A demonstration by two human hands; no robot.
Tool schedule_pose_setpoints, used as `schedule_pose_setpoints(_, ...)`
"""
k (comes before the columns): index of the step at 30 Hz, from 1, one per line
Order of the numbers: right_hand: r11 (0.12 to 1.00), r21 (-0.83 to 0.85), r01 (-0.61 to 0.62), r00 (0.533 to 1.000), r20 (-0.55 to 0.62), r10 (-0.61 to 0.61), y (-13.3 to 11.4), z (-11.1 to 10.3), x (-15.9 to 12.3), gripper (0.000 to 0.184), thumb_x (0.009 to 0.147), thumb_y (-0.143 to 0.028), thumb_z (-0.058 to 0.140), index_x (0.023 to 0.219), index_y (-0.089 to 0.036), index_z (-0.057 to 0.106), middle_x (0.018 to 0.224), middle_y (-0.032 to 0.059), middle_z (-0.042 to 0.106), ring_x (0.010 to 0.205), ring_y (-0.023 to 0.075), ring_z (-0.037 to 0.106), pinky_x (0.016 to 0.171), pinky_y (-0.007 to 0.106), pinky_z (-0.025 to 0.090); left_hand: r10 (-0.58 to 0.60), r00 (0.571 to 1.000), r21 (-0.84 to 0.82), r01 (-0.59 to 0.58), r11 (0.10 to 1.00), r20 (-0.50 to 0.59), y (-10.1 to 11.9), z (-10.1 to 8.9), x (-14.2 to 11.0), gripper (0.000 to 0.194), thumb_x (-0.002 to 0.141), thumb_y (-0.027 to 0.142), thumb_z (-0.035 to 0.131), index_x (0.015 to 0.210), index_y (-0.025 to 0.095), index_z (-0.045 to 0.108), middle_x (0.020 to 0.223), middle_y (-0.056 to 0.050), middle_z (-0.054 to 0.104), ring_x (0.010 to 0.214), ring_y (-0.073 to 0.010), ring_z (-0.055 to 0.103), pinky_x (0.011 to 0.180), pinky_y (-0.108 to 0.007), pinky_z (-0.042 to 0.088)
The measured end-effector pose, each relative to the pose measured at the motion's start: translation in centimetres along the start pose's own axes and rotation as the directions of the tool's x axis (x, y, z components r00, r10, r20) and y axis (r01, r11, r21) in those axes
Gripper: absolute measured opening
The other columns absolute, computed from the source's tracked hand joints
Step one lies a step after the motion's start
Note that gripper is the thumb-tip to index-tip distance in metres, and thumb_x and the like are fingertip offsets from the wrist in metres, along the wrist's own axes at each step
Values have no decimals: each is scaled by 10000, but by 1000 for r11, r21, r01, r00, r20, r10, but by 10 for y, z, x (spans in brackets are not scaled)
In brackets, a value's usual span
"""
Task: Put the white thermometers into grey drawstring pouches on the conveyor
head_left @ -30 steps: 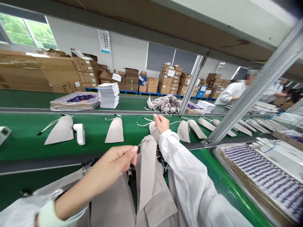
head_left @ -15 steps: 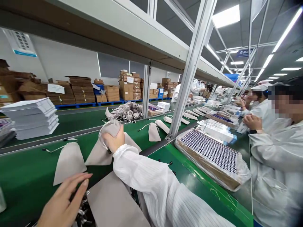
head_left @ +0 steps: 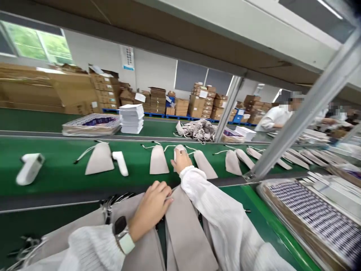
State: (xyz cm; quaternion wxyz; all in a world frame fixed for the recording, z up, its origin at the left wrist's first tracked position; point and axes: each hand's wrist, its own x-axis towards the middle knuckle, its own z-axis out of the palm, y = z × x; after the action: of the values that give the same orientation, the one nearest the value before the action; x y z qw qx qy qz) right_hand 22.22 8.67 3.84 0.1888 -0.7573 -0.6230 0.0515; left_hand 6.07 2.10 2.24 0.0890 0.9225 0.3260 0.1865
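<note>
My right hand point(head_left: 182, 161) reaches over the green belt, its fingers closed on the top of a grey drawstring pouch that they largely cover. Beside it lie a grey pouch point(head_left: 159, 160) on the left and another pouch point(head_left: 205, 165) on the right, with their cords toward the far side. My left hand point(head_left: 149, 209) rests low over a pile of flat grey pouches point(head_left: 188, 229) in front of me. Its fingers are loosely bent, touching the edge of the upper pouch, and no object shows in its grasp. Black cord ends point(head_left: 108, 207) stick out of the pile.
Two white handheld devices point(head_left: 120, 163) lie on the belt point(head_left: 64, 158) left of my hands. A metal post point(head_left: 304, 101) slants up at right, near a tray of striped items point(head_left: 318, 214). Overhead runs a shelf point(head_left: 180, 34). Across the line, a co-worker point(head_left: 278, 116) stands.
My view has swung left, showing more belt. My right hand has lowered the pouch it held raised onto the belt. My left hand has come over the pouch pile.
</note>
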Motion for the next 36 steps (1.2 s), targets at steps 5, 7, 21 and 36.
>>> schedule_pose_setpoints(5, 900, 97, 425, 886, 158, -435, -80, 26, 16, 453, 756, -488, 457, 1110, -207, 480, 1031, 89, 529, 955, 239, 521, 831, 395, 401, 225, 974, 87, -225, 971, 9, 6, 0, -10, 164, 856, 188, 405, 892, 188, 565, 961, -41, 558, 909, -224, 454, 757, -375, 408)
schedule_pose_setpoints(7, 889, 104, 447, 865, 203, -459, -113, 44, 28, 468, 727, -503, 490, 1079, -195, 498, 1021, 103, 537, 949, 294, 516, 782, 464, 412, 355, 934, 54, -356, 933, 26, 6, -1, -14, 213, 858, 153, 391, 973, 221, 557, 1041, -24, 559, 990, -228, 445, 826, -387, 391)
schedule_pose_setpoints(21, 247, 953, -176, 926, 246, -286, -25, -35, 9, 705, 684, -137, 604, 1231, -267, 178, 913, 8, 560, 791, 152, 617, 716, 366, 514, 6, 998, -469, 27, 883, 68, -1, -12, -11, 217, 901, 309, 256, 767, 203, 389, 743, 24, 462, 695, -127, 467, 643, -235, 378)
schedule_pose_setpoints(36, -153, 988, -14, 919, -48, -392, -19, -59, -26, 549, 667, -244, 654, 1038, -301, 253, 734, -68, 544, 681, 140, 617, 659, 366, 518, 3, 993, -500, -63, 864, -119, -6, -19, -5, 193, 874, 294, 324, 740, 194, 422, 732, 14, 412, 669, -125, 425, 627, -221, 351)
